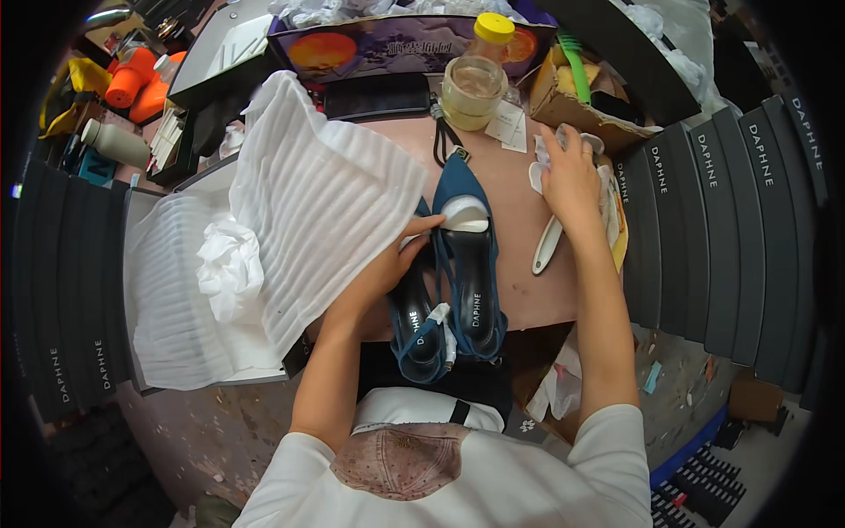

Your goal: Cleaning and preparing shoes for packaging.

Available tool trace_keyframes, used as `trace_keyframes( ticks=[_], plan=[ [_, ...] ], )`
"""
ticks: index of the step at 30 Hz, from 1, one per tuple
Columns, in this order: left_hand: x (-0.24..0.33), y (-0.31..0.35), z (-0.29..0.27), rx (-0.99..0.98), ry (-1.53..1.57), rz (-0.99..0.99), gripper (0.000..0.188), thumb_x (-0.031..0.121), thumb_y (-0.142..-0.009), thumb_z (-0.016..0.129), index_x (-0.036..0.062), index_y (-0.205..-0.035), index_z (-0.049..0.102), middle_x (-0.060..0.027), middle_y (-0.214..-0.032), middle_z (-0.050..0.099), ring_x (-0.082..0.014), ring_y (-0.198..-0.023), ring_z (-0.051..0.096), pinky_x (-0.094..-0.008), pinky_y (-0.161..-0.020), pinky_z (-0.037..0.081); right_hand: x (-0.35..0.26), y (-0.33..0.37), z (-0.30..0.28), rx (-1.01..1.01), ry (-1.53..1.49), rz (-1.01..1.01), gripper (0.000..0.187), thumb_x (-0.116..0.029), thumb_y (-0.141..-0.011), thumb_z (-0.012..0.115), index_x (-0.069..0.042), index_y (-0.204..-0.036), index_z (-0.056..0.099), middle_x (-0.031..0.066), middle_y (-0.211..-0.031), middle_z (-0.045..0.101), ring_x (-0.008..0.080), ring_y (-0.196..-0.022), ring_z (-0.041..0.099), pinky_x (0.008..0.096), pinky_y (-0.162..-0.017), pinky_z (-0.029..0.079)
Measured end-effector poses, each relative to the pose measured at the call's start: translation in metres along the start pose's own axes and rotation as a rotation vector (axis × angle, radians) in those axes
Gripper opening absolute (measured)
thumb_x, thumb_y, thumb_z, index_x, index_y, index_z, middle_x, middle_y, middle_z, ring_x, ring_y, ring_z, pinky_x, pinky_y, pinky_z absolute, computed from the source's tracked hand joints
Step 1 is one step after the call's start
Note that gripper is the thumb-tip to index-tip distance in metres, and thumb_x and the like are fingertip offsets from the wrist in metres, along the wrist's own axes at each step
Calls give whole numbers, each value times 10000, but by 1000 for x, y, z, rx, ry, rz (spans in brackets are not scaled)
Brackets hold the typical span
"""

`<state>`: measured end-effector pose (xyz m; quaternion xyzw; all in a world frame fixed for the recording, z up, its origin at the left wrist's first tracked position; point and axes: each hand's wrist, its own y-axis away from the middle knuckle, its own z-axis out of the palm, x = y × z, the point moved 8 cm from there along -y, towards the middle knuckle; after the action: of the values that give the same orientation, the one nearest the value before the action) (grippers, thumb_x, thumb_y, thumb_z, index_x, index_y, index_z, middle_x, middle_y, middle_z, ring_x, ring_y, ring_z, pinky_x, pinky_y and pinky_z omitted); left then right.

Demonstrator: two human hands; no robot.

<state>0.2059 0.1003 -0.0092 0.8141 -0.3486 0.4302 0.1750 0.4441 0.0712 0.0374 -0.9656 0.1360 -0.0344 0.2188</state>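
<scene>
A pair of blue pointed slingback shoes lies before me on the pink tabletop, toes pointing away. The right-hand shoe (476, 290) has a white stuffing piece (465, 214) in its toe, and the left-hand shoe (414, 326) is partly covered by my hand. My left hand (396, 257) has its thumb and fingers closed at the shoes' toe ends, by the edge of a white ribbed foam sheet (326, 176). At the right, my right hand (572, 176) reaches over a pile of small white pieces (607, 185), fingers spread and curved. A white-handled tool (547, 245) lies beneath its wrist.
An open shoebox (145, 352) at left holds more foam sheet and crumpled paper (231, 268). Dark shoeboxes (713, 238) stand in rows on both sides. At the back are a yellow-lidded jar (475, 88), a black pouch (377, 96), a tag (508, 126) and a cardboard box (572, 110).
</scene>
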Motion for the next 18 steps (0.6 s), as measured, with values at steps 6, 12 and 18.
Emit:
trace_keyframes(
  ticks=[6,12,18],
  plan=[
    [-3,-5,-11,165,-142,120,386,-30,-748,629,106,-1109,640,-101,-1297,473,-315,-1225,376,-403,-1048,311,17,-17,48,-246,138,-136,237,-55,-750,602,-68,-986,593,137,-984,575,305,-923,582,402,-748,485],
    [6,-7,-18,195,-45,27,498,55,-698,697,120,-1180,594,-118,-1256,506,-305,-1165,435,-393,-1019,321,-20,34,-6,-175,-1345,185,237,-5,-723,691,-21,-939,594,64,-977,573,159,-847,581,264,-742,462],
    [34,-40,3,181,-186,342,508,138,-703,681,163,-1202,591,-128,-1244,523,-299,-1087,513,-414,-948,344,-81,68,-19,-201,-773,34,217,-102,-696,737,-49,-815,562,71,-834,586,249,-842,556,341,-733,448]
  ],
)
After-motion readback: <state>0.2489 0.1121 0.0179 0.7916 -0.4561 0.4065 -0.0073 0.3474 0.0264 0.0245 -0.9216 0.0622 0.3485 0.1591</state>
